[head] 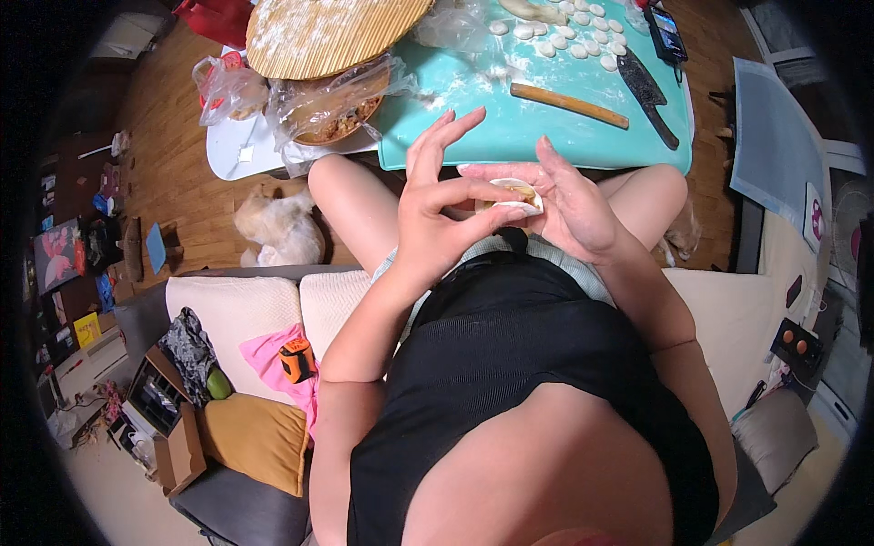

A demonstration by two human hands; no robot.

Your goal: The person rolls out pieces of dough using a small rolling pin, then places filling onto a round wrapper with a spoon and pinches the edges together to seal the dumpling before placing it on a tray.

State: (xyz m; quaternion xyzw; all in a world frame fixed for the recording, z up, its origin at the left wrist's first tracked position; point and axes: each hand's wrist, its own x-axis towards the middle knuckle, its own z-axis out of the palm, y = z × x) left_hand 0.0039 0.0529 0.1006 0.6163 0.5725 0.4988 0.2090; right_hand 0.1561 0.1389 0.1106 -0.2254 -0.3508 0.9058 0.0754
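Above my lap, a round dumpling wrapper with filling point(527, 193) is folded partly upward, its filling visible along the opening. My left hand point(431, 217) pinches the near side of the wrapper between thumb and index finger, its other fingers raised. Beneath and behind the wrapper, my right hand point(580, 213) supports it on its fingers, with the thumb pointing up. Flour dusts the right fingers. Ahead of both hands lies a turquoise mat point(450, 140), with a wooden rolling pin point(569, 106) and a dark-bladed cleaver point(642, 95) on it.
Several floured dough pieces point(579, 51) and a dough strip point(532, 10) lie on the mat. A floured woven tray point(334, 34) overhangs a filling bowl point(348, 126) partly under plastic. A phone point(666, 34) is at the table's right. A dog point(280, 225) lies on the floor.
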